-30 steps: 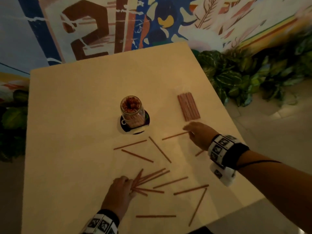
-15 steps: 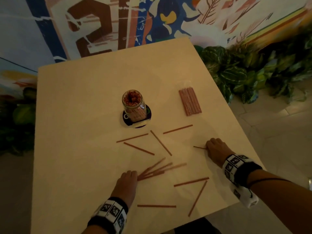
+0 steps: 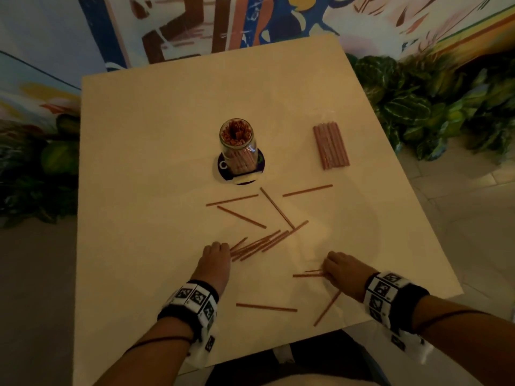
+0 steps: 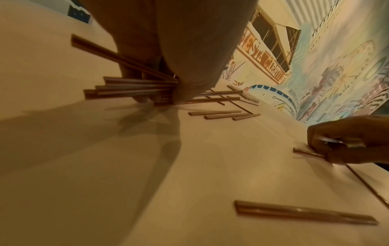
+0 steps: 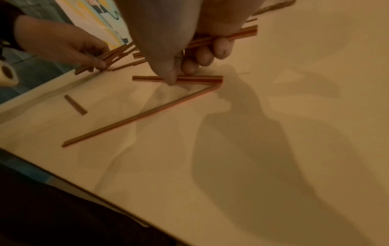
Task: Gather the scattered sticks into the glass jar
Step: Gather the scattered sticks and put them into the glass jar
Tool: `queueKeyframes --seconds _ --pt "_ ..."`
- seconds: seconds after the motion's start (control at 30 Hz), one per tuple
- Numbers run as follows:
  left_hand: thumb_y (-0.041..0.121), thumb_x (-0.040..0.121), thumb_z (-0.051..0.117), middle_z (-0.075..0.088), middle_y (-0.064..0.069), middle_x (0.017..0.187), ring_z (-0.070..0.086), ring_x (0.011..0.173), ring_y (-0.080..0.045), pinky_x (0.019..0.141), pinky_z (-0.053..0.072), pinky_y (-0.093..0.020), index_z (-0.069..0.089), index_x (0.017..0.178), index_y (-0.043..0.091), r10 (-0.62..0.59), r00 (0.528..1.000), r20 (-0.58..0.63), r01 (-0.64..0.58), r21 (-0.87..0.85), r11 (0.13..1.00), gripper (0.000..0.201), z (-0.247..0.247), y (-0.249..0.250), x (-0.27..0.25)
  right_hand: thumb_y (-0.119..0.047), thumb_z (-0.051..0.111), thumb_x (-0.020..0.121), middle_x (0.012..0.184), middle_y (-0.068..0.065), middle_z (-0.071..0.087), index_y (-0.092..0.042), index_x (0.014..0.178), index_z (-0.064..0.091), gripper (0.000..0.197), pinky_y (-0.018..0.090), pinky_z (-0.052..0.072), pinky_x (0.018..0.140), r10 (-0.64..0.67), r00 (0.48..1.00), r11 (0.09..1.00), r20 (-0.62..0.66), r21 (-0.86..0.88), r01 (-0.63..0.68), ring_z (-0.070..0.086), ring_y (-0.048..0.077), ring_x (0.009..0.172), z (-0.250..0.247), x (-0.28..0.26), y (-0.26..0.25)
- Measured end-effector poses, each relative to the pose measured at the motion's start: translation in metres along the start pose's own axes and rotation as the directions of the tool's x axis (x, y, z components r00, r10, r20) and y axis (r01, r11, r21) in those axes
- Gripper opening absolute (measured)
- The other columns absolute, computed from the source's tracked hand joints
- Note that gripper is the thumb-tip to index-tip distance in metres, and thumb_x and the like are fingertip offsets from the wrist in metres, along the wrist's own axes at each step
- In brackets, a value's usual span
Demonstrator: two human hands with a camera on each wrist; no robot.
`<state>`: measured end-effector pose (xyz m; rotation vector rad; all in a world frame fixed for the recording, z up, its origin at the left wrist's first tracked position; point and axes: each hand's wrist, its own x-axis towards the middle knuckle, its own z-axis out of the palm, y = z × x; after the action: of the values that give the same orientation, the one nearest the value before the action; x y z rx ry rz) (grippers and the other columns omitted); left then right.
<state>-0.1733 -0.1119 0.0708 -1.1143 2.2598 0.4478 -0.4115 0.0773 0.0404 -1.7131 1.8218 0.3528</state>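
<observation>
Desk first: the glass jar, already packed with sticks, stands ahead of both hands. My left hand pinches a fanned stick bundle; my right hand holds one stick while pressing another. I'd square each bundle's ends before lifting, then collect the strays.

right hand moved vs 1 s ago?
Yes. The right hand has pulled back from beside the stick pack toward the table's near edge, now on sticks there.
</observation>
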Motion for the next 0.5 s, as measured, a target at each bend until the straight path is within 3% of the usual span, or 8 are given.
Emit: queueKeyframes --seconds 0.03,0.07,0.1,0.17,0.23,0.3,0.4,0.5 --pt "-0.003 0.089 0.04 0.038 -0.013 0.135 0.037 0.124 -0.028 0.102 0.037 -0.033 0.036 0.128 0.006 -0.006 1.0 -0.004 0.006 0.004 1.0 0.04 -0.003 0.0 0.0 -0.023 0.087 0.05 0.065 0.0 0.062 -0.017 0.067 0.061 0.032 0.021 0.045 0.038 0.002 1.0 1.0 -0.024 -0.031 -0.003 0.057 0.015 0.045 -0.008 0.0 -0.007" --pt "-0.003 0.088 0.041 0.039 -0.013 0.135 0.038 0.124 -0.028 0.101 0.037 -0.033 0.036 0.127 0.006 -0.014 1.0 -0.01 0.014 0.007 1.0 0.04 -0.006 -0.001 0.0 -0.022 0.087 0.052 0.07 0.003 0.063 -0.015 0.072 0.062 0.032 0.023 0.047 0.044 0.003 0.999 0.997 -0.045 -0.077 -0.006 0.06 0.017 0.052 -0.015 -0.001 -0.011" --pt "-0.003 0.088 0.042 0.04 -0.013 0.135 0.038 0.123 -0.028 0.101 0.038 -0.033 0.036 0.127 0.006 -0.02 1.0 -0.018 0.02 0.007 1.0 0.04 -0.009 -0.002 0.0 -0.02 0.079 0.066 0.083 0.008 0.065 -0.011 0.084 0.062 0.026 0.027 0.05 0.057 0.004 1.0 0.999 -0.007 -0.051 -0.004 0.063 0.022 0.066 -0.026 -0.003 -0.015" --pt "-0.001 0.089 0.04 0.041 -0.013 0.134 0.039 0.122 -0.028 0.1 0.038 -0.033 0.037 0.127 0.006 -0.026 0.999 -0.036 0.026 0.0 1.0 0.038 -0.013 -0.005 0.0 -0.015 0.045 0.093 0.114 0.015 0.058 -0.007 0.113 0.05 0.022 0.033 0.043 0.083 0.072 0.997 0.994 0.037 0.076 -0.075 0.057 0.027 0.099 -0.035 -0.005 -0.018" --pt "0.001 0.091 0.038 0.043 -0.013 0.132 0.04 0.12 -0.027 0.098 0.037 -0.033 0.038 0.124 0.006 -0.027 0.998 -0.053 0.026 -0.027 0.999 0.034 -0.015 -0.009 -0.002 -0.014 0.029 0.098 0.13 0.013 0.05 -0.013 0.128 0.037 0.031 0.032 0.038 0.094 0.079 0.987 0.974 0.143 0.2 -0.107 0.051 0.026 0.113 -0.04 -0.016 -0.022" --pt "0.001 0.091 0.037 0.046 -0.012 0.128 0.04 0.118 -0.028 0.097 0.038 -0.034 0.04 0.12 0.007 -0.04 0.997 -0.065 0.034 -0.09 0.995 0.03 -0.018 -0.01 -0.005 -0.012 0.026 0.098 0.143 0.007 0.04 -0.02 0.14 0.024 0.043 0.032 0.034 0.104 0.058 0.985 0.954 0.164 0.282 -0.103 0.044 0.026 0.126 -0.039 -0.029 -0.027" --pt "0.004 0.093 0.032 0.049 -0.016 0.124 0.044 0.116 -0.032 0.097 0.038 -0.039 0.04 0.122 0.006 -0.093 0.994 -0.062 0.077 -0.216 0.973 0.03 -0.024 -0.006 -0.009 -0.021 0.032 0.096 0.144 0.004 0.04 -0.024 0.142 0.022 0.047 0.032 0.035 0.102 0.044 0.976 0.983 0.214 0.167 -0.081 0.046 0.026 0.124 -0.031 -0.043 -0.032" --pt "0.019 0.096 0.032 0.058 -0.019 0.115 0.055 0.104 -0.035 0.085 0.044 -0.039 0.037 0.122 0.005 -0.059 0.996 -0.066 0.035 -0.322 0.946 0.03 -0.022 -0.006 -0.012 -0.025 0.038 0.095 0.135 0.007 0.045 -0.019 0.137 0.036 0.042 0.034 0.039 0.096 -0.045 0.968 0.999 0.245 0.031 0.038 0.051 0.029 0.114 -0.021 -0.05 -0.029"
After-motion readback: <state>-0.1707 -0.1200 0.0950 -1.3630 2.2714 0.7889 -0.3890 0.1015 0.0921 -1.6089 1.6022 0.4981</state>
